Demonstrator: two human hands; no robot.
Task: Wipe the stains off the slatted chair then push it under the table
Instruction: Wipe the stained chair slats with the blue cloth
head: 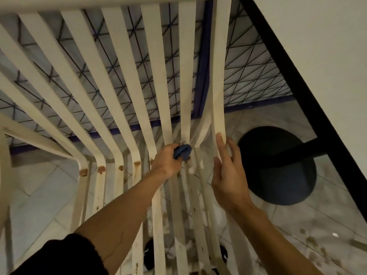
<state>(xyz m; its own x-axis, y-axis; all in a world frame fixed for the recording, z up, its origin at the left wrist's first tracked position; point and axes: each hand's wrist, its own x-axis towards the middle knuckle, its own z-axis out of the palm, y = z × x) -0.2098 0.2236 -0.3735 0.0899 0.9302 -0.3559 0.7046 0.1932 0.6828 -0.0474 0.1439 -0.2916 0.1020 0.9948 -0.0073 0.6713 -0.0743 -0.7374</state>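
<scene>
L hand (168, 161) grips blue cloth (182, 152) against slatted chair (111, 76) at its bend, to scrub stains (101, 168). R hand (228, 171), fingers flat, steadies outer slat (218, 96) at 3 o'clock.

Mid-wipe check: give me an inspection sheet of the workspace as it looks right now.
Surface: tiled floor, pale.
Job's things: slatted chair, reddish-brown stains at the slat bends; blue cloth; table, white top, black edge, round black base.
Clutter: brown scraps on the floor at right.
Hands: left hand grips the cloth against a slat; right hand, straight fingers on the outermost slat.
Cables: nothing seen.
Surroundings: blue wire grid panel beyond the chair.
</scene>
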